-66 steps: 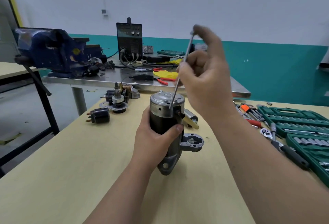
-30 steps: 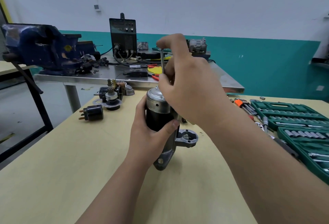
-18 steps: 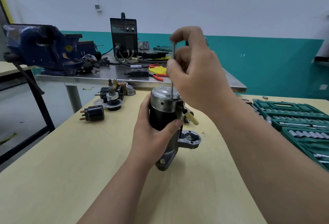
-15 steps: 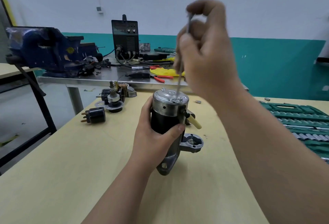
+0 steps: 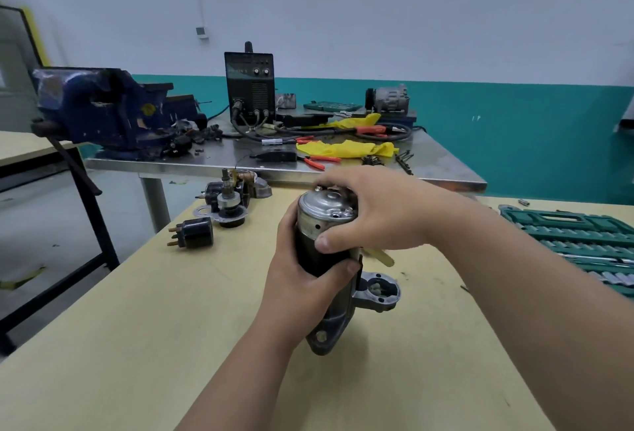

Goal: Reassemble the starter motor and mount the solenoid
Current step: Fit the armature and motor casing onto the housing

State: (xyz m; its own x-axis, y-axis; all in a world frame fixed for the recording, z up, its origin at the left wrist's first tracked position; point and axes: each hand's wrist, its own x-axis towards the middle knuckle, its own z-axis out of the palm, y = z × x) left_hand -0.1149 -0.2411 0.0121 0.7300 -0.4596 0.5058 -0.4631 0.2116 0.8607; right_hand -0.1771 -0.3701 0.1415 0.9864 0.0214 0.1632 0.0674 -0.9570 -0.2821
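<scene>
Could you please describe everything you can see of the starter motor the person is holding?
The starter motor stands roughly upright on the pale table. It has a shiny domed metal end cap on top, a black cylindrical body and a grey cast housing with an open bore below. The left hand grips the body; the right hand grips the cap.

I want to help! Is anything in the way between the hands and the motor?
Nothing visible does: the left hand grips the starter motor round its black body, and the right hand holds its silver end cap.
</scene>
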